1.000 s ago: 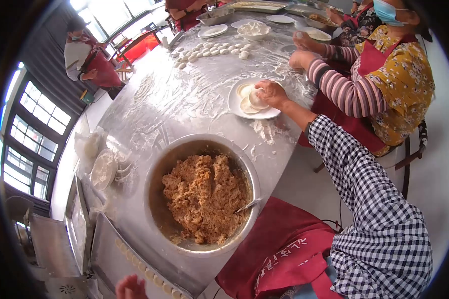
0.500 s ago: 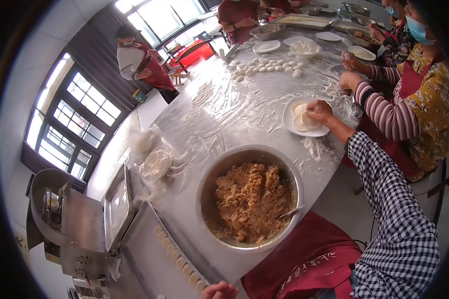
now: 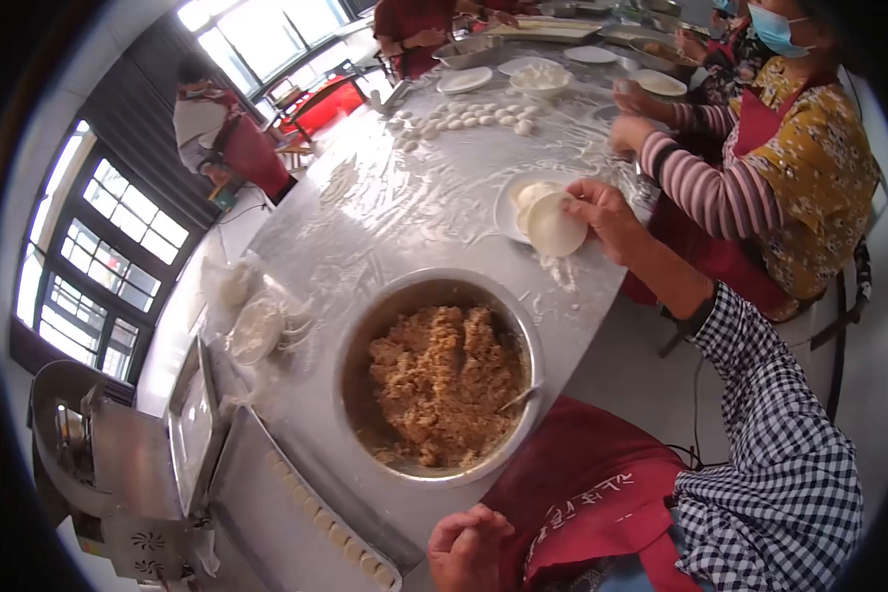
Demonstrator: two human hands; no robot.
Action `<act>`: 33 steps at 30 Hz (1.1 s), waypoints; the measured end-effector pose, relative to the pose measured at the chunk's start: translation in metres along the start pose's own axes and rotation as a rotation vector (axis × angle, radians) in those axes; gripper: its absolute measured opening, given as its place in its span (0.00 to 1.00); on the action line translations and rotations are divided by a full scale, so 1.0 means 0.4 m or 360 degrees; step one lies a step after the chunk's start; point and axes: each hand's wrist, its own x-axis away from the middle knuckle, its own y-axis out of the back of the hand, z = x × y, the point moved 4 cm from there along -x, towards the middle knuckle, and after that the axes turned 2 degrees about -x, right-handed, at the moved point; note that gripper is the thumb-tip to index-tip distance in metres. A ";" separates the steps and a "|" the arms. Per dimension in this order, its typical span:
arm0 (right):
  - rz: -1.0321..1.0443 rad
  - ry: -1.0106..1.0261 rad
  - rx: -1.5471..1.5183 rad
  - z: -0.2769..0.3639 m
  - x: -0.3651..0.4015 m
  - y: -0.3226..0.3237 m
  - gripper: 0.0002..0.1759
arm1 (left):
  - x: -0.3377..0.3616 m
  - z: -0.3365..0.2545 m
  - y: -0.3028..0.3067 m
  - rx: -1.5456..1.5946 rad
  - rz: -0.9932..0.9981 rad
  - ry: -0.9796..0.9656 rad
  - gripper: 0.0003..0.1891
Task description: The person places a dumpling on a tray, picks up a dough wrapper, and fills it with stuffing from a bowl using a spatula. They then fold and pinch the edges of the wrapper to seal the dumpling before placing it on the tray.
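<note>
My right hand (image 3: 605, 219) pinches a round dough wrapper (image 3: 556, 225) by its edge, above a white plate (image 3: 504, 209). More pale wrappers (image 3: 533, 191) lie on that plate, partly hidden behind the held one. My left hand (image 3: 469, 548) is near the table edge with its fingers curled in; nothing shows in it. Between my hands stands a steel bowl (image 3: 348, 419) of brown minced filling (image 3: 444, 385), a spoon handle (image 3: 519, 398) leaning on its rim. Left of my left hand, a metal tray (image 3: 257, 503) carries a row of small pale dough pieces (image 3: 326, 520).
Dough pieces (image 3: 474, 117) lie across the floured table (image 3: 385, 217). A floury bowl (image 3: 255, 333) stands left of the filling. At right a co-worker's hands (image 3: 636, 118) are raised over the table. Another person (image 3: 227, 133) stands by the windows.
My right hand has lifted a wrapper off the plate and drawn it toward me. My left hand has come further into view. The whole scene has shifted left as my head turned.
</note>
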 end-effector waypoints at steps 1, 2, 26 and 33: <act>0.0011 -0.0102 -0.0058 0.004 0.023 -0.015 0.11 | -0.005 0.002 -0.012 0.0043 0.0008 0.0031 0.08; 0.0003 -0.0123 -0.0054 0.007 0.044 -0.028 0.11 | -0.011 0.003 -0.022 0.0045 -0.0004 0.0050 0.08; 0.0665 0.0636 0.0546 0.054 0.470 -0.273 0.16 | -0.062 0.028 -0.045 0.0281 -0.0016 -0.0190 0.19; 0.0237 0.0099 0.0415 -0.028 0.418 -0.156 0.23 | -0.033 0.074 0.050 0.0250 -0.0390 0.0175 0.19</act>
